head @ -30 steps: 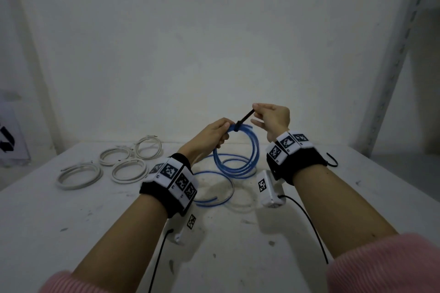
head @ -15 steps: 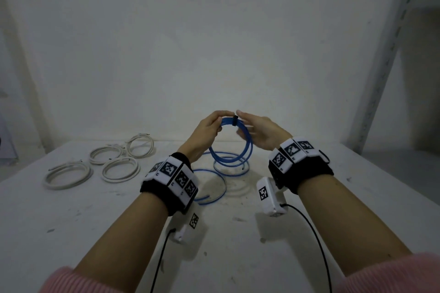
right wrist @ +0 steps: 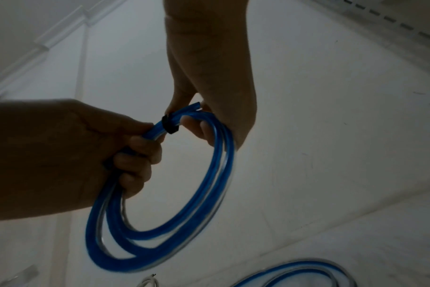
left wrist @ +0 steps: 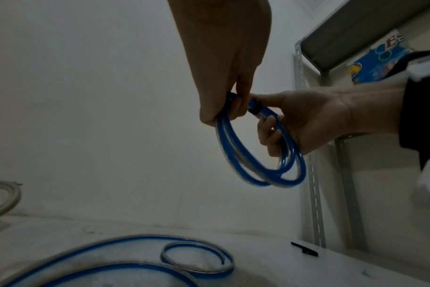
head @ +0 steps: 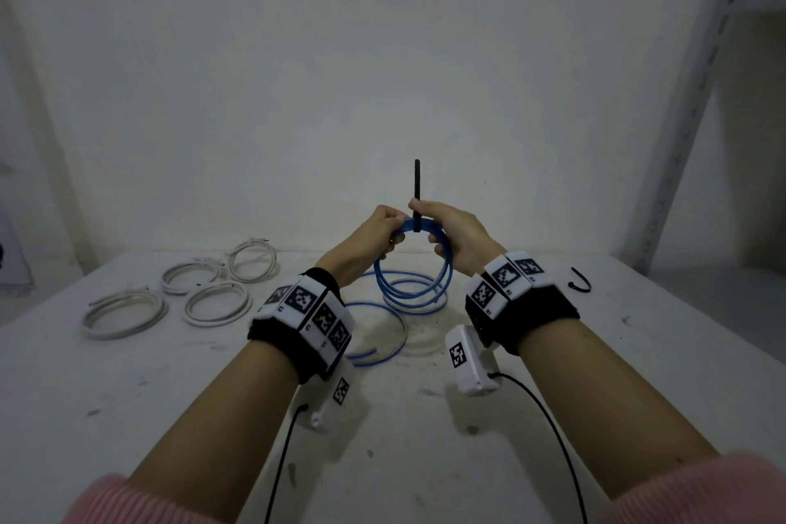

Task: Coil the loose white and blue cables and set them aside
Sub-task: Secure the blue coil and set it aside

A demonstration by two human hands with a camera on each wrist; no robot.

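Note:
A blue cable coil (head: pixel 410 272) hangs upright above the table, held at its top by both hands. My left hand (head: pixel 389 228) grips the bundled turns left of a black tie (head: pixel 417 221) that wraps them. My right hand (head: pixel 436 225) pinches the tie at the coil, its lower fingers curled through the loop. The tie's tail (head: pixel 417 183) stands straight up. The left wrist view shows the coil (left wrist: pixel 258 167) and the tie (left wrist: pixel 254 109) between both hands. In the right wrist view the tie (right wrist: pixel 168 126) circles the coil (right wrist: pixel 174 217).
Several white coils (head: pixel 123 313) lie at the table's left back. A loose blue cable (head: pixel 378 338) curls on the table (head: pixel 595 396) under my hands. A spare black tie (head: pixel 580 285) lies at the right back. A metal shelf upright (head: pixel 689 106) stands at the right.
The tie's tail pointed up-right a second ago and was down at the coil under my flat right hand half a second ago. Now it stands straight up, pinched by my right fingers.

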